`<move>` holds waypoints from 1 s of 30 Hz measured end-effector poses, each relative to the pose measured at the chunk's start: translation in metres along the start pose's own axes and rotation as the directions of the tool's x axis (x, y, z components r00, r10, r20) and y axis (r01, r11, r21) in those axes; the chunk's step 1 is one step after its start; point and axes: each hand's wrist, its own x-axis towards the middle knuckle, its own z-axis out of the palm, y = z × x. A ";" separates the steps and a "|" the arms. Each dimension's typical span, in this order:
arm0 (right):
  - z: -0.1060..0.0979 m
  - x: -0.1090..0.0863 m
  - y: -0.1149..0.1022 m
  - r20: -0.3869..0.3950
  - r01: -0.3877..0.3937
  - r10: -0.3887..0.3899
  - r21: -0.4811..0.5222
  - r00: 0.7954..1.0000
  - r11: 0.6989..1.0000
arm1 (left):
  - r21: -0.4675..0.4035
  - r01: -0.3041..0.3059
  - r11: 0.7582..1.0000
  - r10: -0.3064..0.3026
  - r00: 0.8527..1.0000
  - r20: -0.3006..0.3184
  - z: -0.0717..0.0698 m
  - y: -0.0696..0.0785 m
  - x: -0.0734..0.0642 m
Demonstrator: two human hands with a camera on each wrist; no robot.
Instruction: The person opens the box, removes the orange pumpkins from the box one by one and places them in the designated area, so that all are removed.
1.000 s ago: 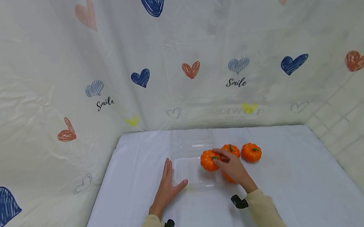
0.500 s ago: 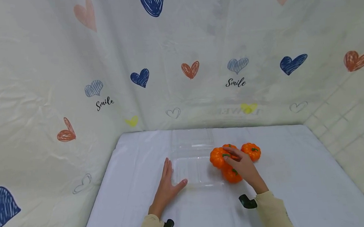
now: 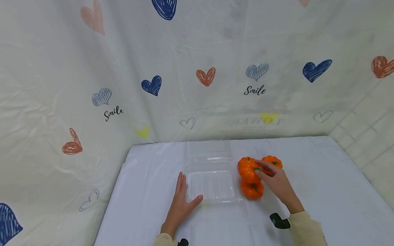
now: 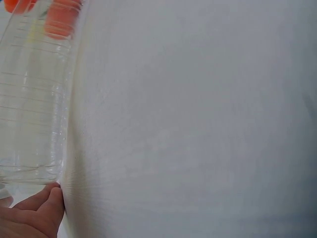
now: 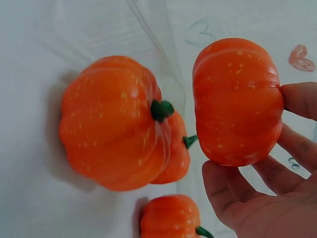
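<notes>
My right hand (image 3: pixel 276 180) grips a small orange pumpkin (image 5: pixel 237 104) with a green stem, thumb and fingertips around its side. In the head view this pumpkin is just right of a clear plastic clamshell box (image 3: pixel 212 186), overlapping other pumpkins. One loose pumpkin (image 3: pixel 252 190) sits in front of it, one (image 3: pixel 246 160) shows partly behind it, and another (image 3: pixel 273 160) is farther right, partly covered by my fingers. My left hand (image 3: pixel 181 203) lies at the box's left front corner, fingers straight and thumb spread along the front rim (image 4: pixel 29 181).
The box lid (image 3: pixel 207 151) lies folded back toward the rear edge of the white-covered table (image 3: pixel 137 202). A pale curtain (image 3: pixel 192 48) printed with hearts rises directly behind the table and along its sides.
My right hand has moved right with the pumpkin, from above the box to over the loose pumpkins beside it. The left hand has stayed in place.
</notes>
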 end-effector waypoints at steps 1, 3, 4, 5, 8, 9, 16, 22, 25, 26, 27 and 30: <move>-0.002 -0.001 0.001 -0.001 0.002 -0.002 -0.002 1.000 1.000 | 0.000 0.003 1.000 -0.003 1.000 0.002 0.000 0.001 0.000; -0.005 -0.002 0.005 -0.005 0.007 -0.007 -0.002 1.000 1.000 | -0.002 0.009 1.000 -0.009 1.000 0.004 -0.001 0.002 -0.001; -0.006 -0.003 0.006 -0.008 0.010 -0.010 -0.005 1.000 1.000 | -0.003 0.007 1.000 -0.007 1.000 0.004 -0.001 0.002 -0.002; -0.008 -0.004 0.008 -0.010 0.014 -0.014 -0.007 1.000 1.000 | -0.003 0.010 1.000 -0.010 1.000 0.004 -0.001 0.002 -0.002; -0.012 -0.006 0.012 -0.020 0.017 -0.018 -0.030 1.000 0.999 | -0.003 0.013 1.000 -0.013 1.000 0.005 -0.001 0.002 -0.002; -0.013 -0.007 0.012 -0.027 0.018 -0.019 -0.038 0.999 0.999 | -0.007 0.017 1.000 -0.017 1.000 0.005 -0.001 0.002 -0.002; -0.024 -0.013 0.020 -0.066 -0.008 0.005 -0.044 0.998 0.999 | -0.012 0.033 0.999 -0.033 0.999 0.011 -0.001 0.004 -0.001; -0.034 -0.020 0.029 -0.098 -0.035 0.030 -0.053 0.995 0.998 | -0.014 0.031 0.999 -0.031 0.999 0.009 -0.001 0.006 -0.001; -0.037 -0.023 0.034 -0.104 -0.059 0.053 -0.054 0.993 0.997 | -0.012 0.032 0.999 -0.032 0.999 0.010 -0.001 0.006 -0.001; -0.038 -0.024 0.035 -0.101 -0.069 0.064 -0.056 0.993 0.996 | -0.011 0.033 0.999 -0.032 0.999 0.010 -0.001 0.005 -0.001; -0.039 -0.025 0.036 -0.097 -0.081 0.076 -0.059 0.992 0.995 | -0.013 0.033 0.999 -0.033 0.999 0.010 -0.001 0.005 -0.001; -0.041 -0.026 0.040 -0.086 -0.119 0.113 -0.078 0.990 0.990 | -0.016 0.034 0.999 -0.034 0.999 0.011 -0.002 0.005 -0.001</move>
